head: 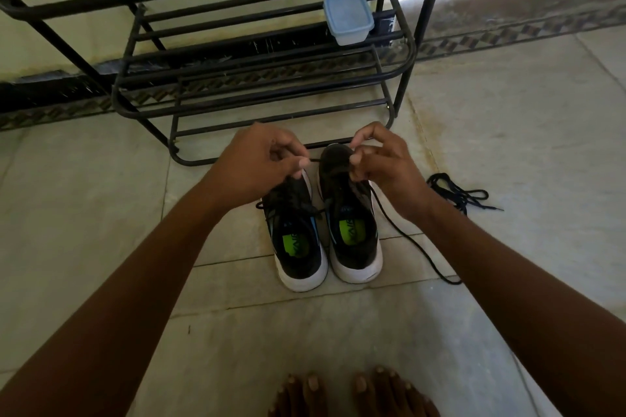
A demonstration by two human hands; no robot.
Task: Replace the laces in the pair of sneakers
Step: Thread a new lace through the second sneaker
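Observation:
Two black sneakers with white soles stand side by side on the floor, heels toward me. The left sneaker (298, 240) still has laces tied over its tongue. Over the toe of the right sneaker (352, 230) both my hands work a black lace (406, 237). My left hand (261, 162) pinches one end of it, stretched across to the shoe. My right hand (379, 166) pinches the lace at the front eyelets. The lace's long free end trails over the floor to the right.
A loose bundle of black lace (460, 193) lies on the floor right of the shoes. A black metal shoe rack (257, 85) stands just behind them, with a lidded plastic box (349, 17) on a shelf. My bare toes (352, 393) show at the bottom edge.

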